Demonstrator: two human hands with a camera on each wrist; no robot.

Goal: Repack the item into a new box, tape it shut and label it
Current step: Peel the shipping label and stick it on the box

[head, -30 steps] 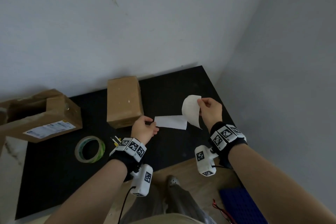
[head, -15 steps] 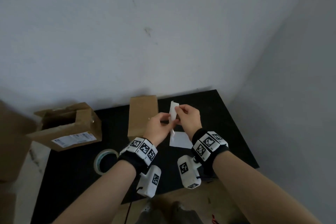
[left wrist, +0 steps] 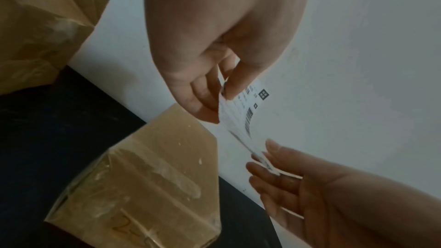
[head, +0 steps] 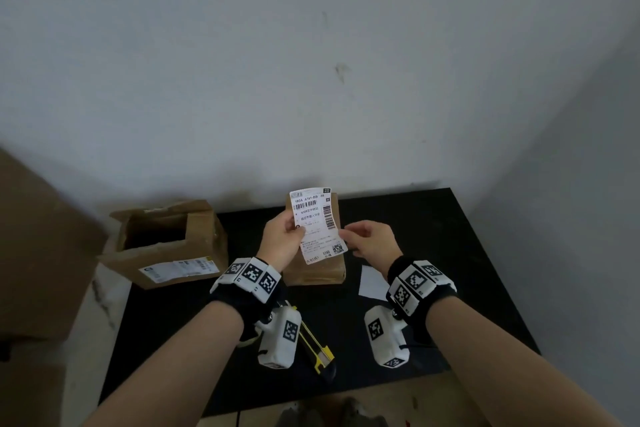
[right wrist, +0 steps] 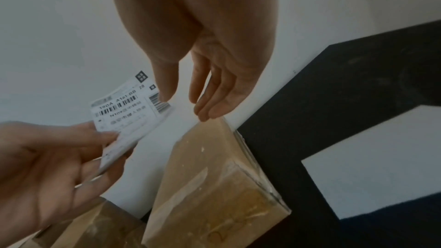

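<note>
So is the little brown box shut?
Shut. The box has flat flaps with shiny tape across its top. The left hand holds the label above it.

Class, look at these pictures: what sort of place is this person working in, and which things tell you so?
Probably a small parcel-packing corner: a taped cardboard box and an opened box sit on a black table by bare walls, and the left hand holds a shipping label.

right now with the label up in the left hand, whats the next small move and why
Probably lower the label flat onto the top of the sealed box just below it. The left hand pinches its edge, printed side up; the right hand is open beside it, free to steady and smooth it. The box looks taped already and shows no label.
</note>
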